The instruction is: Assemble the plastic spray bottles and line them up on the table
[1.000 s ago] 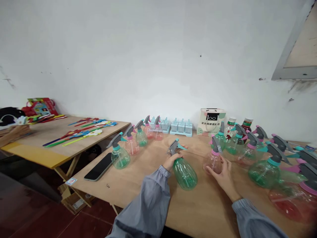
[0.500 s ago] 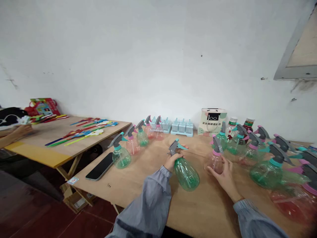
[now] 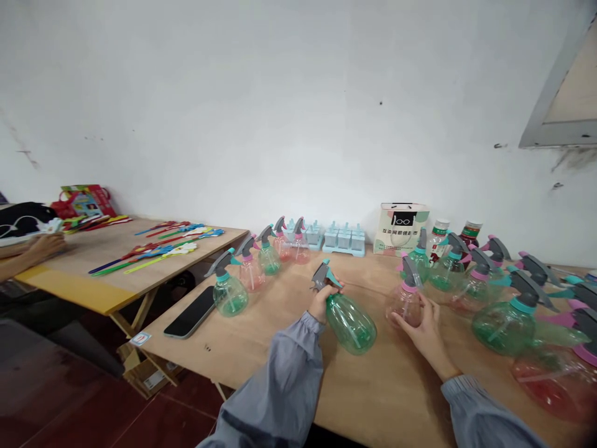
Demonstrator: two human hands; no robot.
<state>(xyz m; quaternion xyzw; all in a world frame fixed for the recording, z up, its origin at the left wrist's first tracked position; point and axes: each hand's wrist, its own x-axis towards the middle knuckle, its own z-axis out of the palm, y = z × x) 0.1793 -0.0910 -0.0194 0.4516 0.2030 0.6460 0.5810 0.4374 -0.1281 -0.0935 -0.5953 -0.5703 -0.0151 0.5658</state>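
Note:
My left hand [image 3: 321, 305] is closed around the neck of a green spray bottle [image 3: 352, 326] with a grey head and teal trigger. The bottle is tilted, its base toward me and to the right. My right hand [image 3: 425, 328] grips the body of a pink spray bottle [image 3: 400, 306], which stands upright on the wooden table [image 3: 373, 398]. To its right crowd several more green and pink bottles, among them a green spray bottle [image 3: 501, 330] and a pink one [image 3: 550, 376]. Left of my hands, several spray bottles form a row, a green spray bottle [image 3: 231, 297] nearest.
A black phone [image 3: 190, 313] lies by the table's left edge. Light-blue ice-pop moulds [image 3: 344, 239], a paper bag [image 3: 398, 230] and two labelled bottles stand near the wall. On a separate table [image 3: 112, 289] lie colourful hand-shaped sticks, with another person's hand [image 3: 46, 246] at far left.
The green bottle's head, in my left hand, has shifted slightly left, and my left fingers sit closer around its neck. My right hand stays on the pink bottle. The view has shifted slightly.

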